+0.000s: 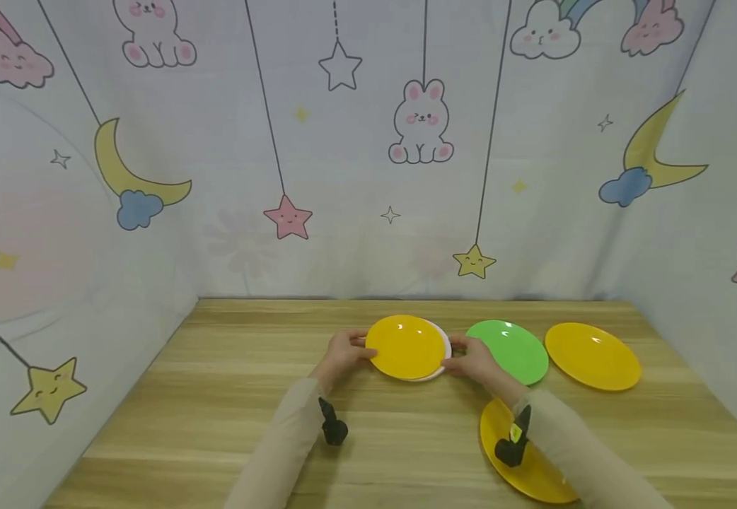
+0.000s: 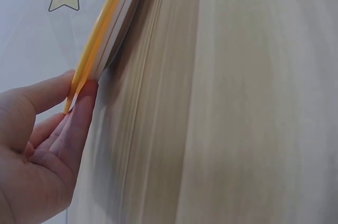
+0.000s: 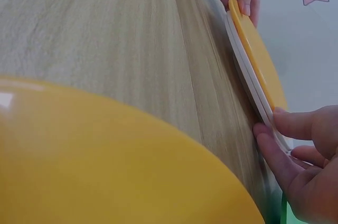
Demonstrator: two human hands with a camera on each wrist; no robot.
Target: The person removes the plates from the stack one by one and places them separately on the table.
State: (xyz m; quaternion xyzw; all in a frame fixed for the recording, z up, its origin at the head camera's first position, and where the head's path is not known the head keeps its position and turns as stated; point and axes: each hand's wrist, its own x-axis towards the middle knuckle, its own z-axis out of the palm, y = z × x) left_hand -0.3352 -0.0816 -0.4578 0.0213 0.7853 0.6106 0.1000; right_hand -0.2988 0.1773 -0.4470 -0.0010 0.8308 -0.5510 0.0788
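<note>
While both arms reach out over the wood-grained table (image 1: 247,403), the person's two hands share one small load between them. The left hand (image 1: 343,355) pinches the left edge of the upper yellow plate (image 1: 404,346), thumb on top and fingers beneath; the right hand (image 1: 478,362) grips the opposite side the same way, its fingertips tucked under the pale plate (image 3: 248,71) that lies just below the yellow one. That pale piece peeks out along the right side — whether it is a single plate or more, I can't tell from its edge. The pair sits toward the far side of the table, about mid-way across.

To the right, partly behind the right hand, lies a green plate (image 1: 513,350), and just beside it, farther right, the far-right yellow plate (image 1: 593,357). Nearer, beneath the right forearm, is the near yellow plate (image 1: 531,478), partly covered by the beige right sleeve (image 1: 598,452) and a black wrist device (image 1: 510,452). Beyond the table hangs a pale backdrop (image 1: 349,162) — rabbits, stars, moons and clouds printed all over it.
</note>
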